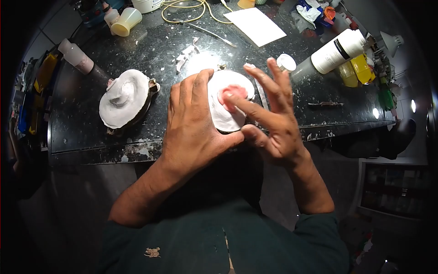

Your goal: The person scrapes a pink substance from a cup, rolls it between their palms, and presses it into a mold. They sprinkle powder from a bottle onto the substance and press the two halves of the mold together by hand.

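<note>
A round plaster-filled dental flask half (226, 119) sits near the table's front edge, with a soft-looking pink patch (236, 93) on its white top. My left hand (189, 109) wraps around its left side, fingers at the back and thumb along the front rim. The index fingertip of my right hand (276, 116) touches the pink material, while the other fingers are spread and hold nothing. Part of the flask's left side is hidden beneath my left hand. To the left lies a second plaster-filled flask half (121, 102), its white surface raised in the middle and its metal edge showing.
A pink-tinted bottle (76, 56) and a tilted cup (127, 22) stand at the left. Toward the back lie a metal tool (207, 32), a yellow cable (182, 20) and a white sheet (255, 26). A large white bottle (338, 51) and a small white lid (286, 62) are at the right.
</note>
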Tool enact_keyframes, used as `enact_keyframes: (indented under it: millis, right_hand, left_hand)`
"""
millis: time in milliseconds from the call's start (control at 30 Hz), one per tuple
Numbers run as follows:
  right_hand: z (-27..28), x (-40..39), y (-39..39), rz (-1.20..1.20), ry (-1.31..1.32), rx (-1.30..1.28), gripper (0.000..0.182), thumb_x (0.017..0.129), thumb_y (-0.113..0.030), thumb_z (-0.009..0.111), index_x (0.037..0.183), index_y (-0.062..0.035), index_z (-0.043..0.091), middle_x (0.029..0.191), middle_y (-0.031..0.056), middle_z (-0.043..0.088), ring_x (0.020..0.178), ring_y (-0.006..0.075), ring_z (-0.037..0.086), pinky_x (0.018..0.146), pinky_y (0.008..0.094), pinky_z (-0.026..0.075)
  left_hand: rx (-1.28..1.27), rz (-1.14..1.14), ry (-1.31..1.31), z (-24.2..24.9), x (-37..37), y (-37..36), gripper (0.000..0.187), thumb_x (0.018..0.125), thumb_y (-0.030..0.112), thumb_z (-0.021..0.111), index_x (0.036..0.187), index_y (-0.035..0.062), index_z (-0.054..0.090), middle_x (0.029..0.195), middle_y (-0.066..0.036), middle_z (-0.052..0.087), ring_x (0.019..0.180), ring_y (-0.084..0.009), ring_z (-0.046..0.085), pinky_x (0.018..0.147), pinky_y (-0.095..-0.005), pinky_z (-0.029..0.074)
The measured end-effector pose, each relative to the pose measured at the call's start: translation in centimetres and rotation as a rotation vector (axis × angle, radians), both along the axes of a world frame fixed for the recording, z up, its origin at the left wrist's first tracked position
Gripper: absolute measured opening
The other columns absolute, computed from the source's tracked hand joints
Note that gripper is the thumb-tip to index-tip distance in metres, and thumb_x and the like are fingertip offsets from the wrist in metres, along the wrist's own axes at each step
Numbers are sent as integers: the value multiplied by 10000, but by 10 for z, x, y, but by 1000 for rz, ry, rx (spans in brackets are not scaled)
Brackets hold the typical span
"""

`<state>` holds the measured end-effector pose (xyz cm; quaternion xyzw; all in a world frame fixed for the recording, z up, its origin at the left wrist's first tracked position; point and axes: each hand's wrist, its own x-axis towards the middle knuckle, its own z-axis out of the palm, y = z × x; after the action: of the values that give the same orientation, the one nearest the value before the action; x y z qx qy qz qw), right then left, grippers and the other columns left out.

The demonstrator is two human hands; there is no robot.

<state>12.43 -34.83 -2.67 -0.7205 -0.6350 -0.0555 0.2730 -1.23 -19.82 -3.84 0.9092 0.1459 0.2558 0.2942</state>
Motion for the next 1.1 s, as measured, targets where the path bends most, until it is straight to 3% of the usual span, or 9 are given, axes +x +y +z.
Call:
enact_keyframes:
  millis: [167, 200, 433, 500, 633, 700, 833, 867, 1100]
  right_hand:
    - [7, 8, -3, 25, 9, 75, 457, 944, -536, 618, 1265, -225, 712, 1551, 111, 425, 1528, 377, 198, 1204, 639, 60]
    - [1, 1, 3, 9, 36, 81, 487, 976, -544, 544, 1252, -190, 735, 1522, 128, 466, 1521, 365, 217, 1211, 599, 30]
    - [3, 3, 0, 12, 24, 79, 394, 965, -454, 594, 1232, -207, 748, 1462, 118, 532, 1504, 349, 269, 1211, 606, 53]
    - [7, 8, -6, 33, -19, 38, 332, 930, -402, 671, 1202, -229, 748, 1464, 97, 519, 1489, 372, 297, 1212, 618, 78]
    - [-4, -8, 3, 23, 73, 70, 308, 927, -406, 676, 1146, -207, 761, 1447, 101, 537, 1484, 365, 310, 1206, 621, 100]
    - [6, 6, -3, 72, -16, 48, 384, 926, -434, 673, 1250, -234, 721, 1479, 97, 511, 1490, 369, 298, 1209, 632, 76]
    - [-4, -1, 6, 34, 31, 17, 442, 918, -491, 670, 1271, -230, 712, 1498, 102, 496, 1495, 371, 290, 1201, 634, 80]
    - [-2, 2, 2, 44, 28, -34, 485, 944, -527, 596, 1310, -227, 701, 1539, 123, 461, 1522, 362, 237, 1220, 581, 32]
    - [1, 1, 7, -94, -165, -21, 498, 976, -566, 534, 1299, -228, 706, 1546, 117, 453, 1531, 351, 219, 1226, 556, 30]
  left_hand:
    - [-23, -5, 4, 1, -1, 0, 1042, 627, 323, 908, 1441, -2, 345, 1362, -223, 444, 1262, -408, 422, 1095, -510, 362]
    - [-15, -5, -4, 1, 0, 0, 1038, 621, 300, 906, 1441, -1, 345, 1361, -222, 445, 1262, -407, 423, 1095, -507, 362]
    - [-38, -18, -7, 2, 0, 1, 1023, 613, 263, 893, 1441, 5, 349, 1347, -222, 453, 1253, -406, 426, 1095, -505, 360]
    - [-38, -6, -7, 1, -1, 0, 1017, 617, 268, 890, 1438, 3, 352, 1344, -223, 453, 1255, -407, 424, 1095, -507, 357]
    - [-8, -3, -11, 0, 1, 0, 1011, 625, 287, 889, 1434, 1, 356, 1343, -223, 454, 1258, -408, 422, 1096, -511, 355]
    - [-29, -3, -8, 1, -1, 0, 997, 636, 297, 885, 1430, -1, 360, 1343, -226, 453, 1264, -410, 419, 1097, -516, 352]
    - [-19, -7, 1, 1, 1, 0, 992, 644, 305, 885, 1430, 0, 361, 1346, -226, 451, 1265, -409, 419, 1099, -517, 350]
    - [-26, -10, 1, 2, 0, 0, 994, 642, 299, 887, 1430, 0, 360, 1347, -225, 450, 1264, -410, 419, 1100, -517, 350]
    - [-46, -7, 7, 2, 0, -1, 1028, 610, 267, 908, 1433, -2, 355, 1345, -223, 450, 1257, -408, 426, 1093, -512, 357]
